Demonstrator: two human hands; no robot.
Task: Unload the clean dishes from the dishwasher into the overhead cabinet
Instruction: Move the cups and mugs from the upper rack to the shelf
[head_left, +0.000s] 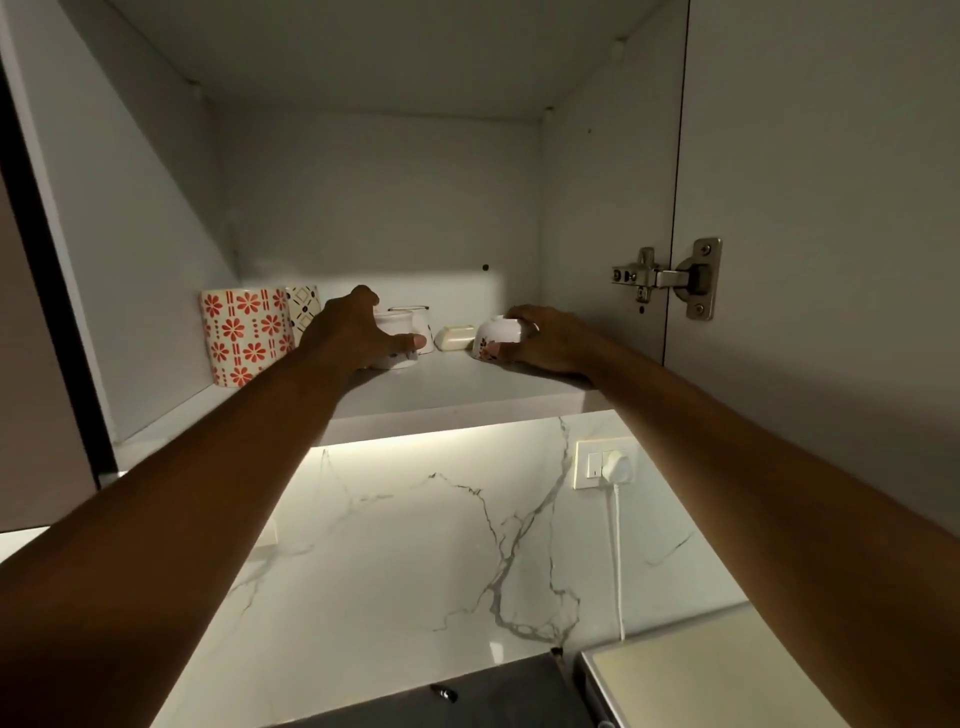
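Hands on cabinet shelf (457, 379): left hand (353, 332) curls over a small bowl (397, 358); right hand (545, 340) grips a tipped floral bowl (496, 338), mouth facing left.

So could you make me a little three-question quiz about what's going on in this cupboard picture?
1. True or false: both hands are on the cabinet shelf, each gripping a small white bowl.
2. Which hand's bowl lies tipped on its side? A) left hand B) right hand
3. Fill in: the tall mug at far left has a red ____ pattern.

Key: 1 true. 2 B, the right bowl is tilted; the left bowl stands upright. 3 flower.
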